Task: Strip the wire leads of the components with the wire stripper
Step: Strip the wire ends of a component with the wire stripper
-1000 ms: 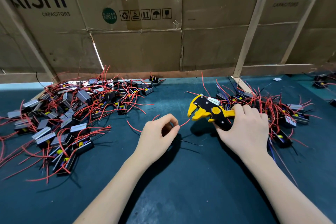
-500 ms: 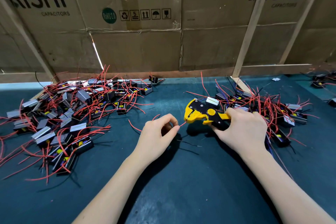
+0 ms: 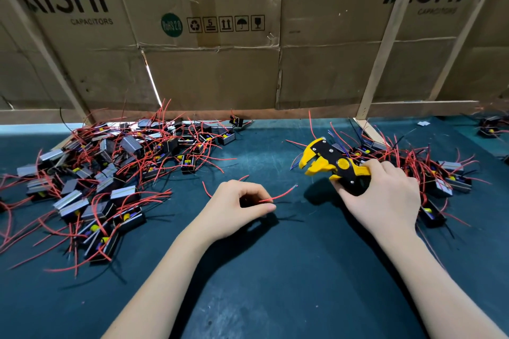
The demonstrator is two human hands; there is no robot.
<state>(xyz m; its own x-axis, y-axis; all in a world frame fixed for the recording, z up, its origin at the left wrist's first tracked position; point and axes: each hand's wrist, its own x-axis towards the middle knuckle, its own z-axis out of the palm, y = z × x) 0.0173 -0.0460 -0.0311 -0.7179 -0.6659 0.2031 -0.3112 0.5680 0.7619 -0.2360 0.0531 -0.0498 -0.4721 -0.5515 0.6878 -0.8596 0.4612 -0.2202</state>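
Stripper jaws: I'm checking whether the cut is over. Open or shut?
Open. The stripper's yellow jaws gape, nothing between them; the red lead in the left hand lies clear. The right hand grips the handles.

Cardboard boxes (image 3: 209, 77) behind dark mat (image 3: 275, 283)

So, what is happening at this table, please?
A person is stripping wire leads. The right hand grips a yellow and black wire stripper, its jaws open and apart from the wire. The left hand pinches a red lead whose free end points toward the tool. Piles of components with red wires lie on both sides of the dark mat.
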